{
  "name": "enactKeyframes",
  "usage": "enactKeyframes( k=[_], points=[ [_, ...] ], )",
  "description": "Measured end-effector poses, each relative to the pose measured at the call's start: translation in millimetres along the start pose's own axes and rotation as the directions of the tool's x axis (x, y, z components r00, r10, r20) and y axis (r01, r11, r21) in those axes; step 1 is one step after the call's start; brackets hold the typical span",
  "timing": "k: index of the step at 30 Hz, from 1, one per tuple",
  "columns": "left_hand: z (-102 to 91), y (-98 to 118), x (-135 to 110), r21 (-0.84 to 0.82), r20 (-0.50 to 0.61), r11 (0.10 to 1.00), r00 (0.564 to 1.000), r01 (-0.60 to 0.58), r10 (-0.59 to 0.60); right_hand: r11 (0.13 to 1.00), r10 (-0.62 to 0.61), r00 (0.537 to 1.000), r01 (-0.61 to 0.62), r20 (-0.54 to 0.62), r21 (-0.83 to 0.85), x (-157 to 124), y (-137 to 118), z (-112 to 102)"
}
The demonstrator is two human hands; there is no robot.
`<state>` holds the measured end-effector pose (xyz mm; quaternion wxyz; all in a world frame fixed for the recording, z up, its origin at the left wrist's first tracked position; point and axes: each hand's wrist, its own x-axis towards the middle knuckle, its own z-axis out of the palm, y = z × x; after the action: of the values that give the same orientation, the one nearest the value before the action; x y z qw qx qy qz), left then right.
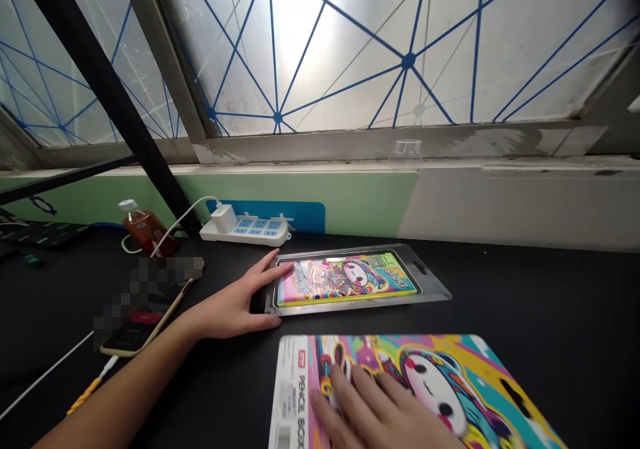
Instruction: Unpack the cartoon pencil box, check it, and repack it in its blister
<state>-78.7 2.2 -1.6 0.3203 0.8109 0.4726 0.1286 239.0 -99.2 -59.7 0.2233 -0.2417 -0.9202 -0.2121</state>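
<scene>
A clear plastic blister pack [434,282] lies flat on the black tabletop, with a colourful cartoon pencil box [345,279] inside it. At the pack's left end rests my left hand [235,302], its fingers spread. The thumb touches the near corner, one finger lies on the box's edge and another reaches the far corner. Nearer to me is a bright printed card [480,369] with a cartoon face and the words "PENCIL BOX" on its white left strip. My right hand [375,409] lies flat on this card, fingers stretched forward and slightly apart; its wrist is out of view.
A phone [145,322] with a cable lies beside my left forearm. Behind it are a bottle with reddish-brown liquid [145,226] and a white power strip [250,229] with a charger plugged in. A black slanted post [110,96] stands at left, before the window wall.
</scene>
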Motion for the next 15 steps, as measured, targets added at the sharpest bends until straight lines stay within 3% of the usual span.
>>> enactKeyframes(
  k=[4, 7, 10, 15],
  points=[
    [-5.6, -6.1, -3.5, -0.264, 0.002, 0.963, 0.999, -0.051, 0.053, 0.984, 0.025, 0.989, -0.051, 0.147, 0.170, 32.3, 26.5, -4.5],
    [2.8, -1.3, -0.7, -0.386, -0.082, 0.922, 0.995, 0.016, -0.051, 0.972, 0.078, 0.969, -0.125, 0.233, 0.198, 37.3, 32.9, -12.1],
    [15.5, 8.4, 2.6, -0.287, -0.131, 0.950, 0.978, 0.122, -0.166, 0.967, 0.103, 0.971, -0.149, 0.217, 0.208, 31.4, 28.9, -11.6],
    [19.2, 11.5, 1.3, -0.199, -0.055, 0.966, 0.983, 0.163, -0.177, 0.968, 0.127, 0.983, -0.153, 0.134, 0.201, 21.9, 20.0, -0.6]
  ],
)
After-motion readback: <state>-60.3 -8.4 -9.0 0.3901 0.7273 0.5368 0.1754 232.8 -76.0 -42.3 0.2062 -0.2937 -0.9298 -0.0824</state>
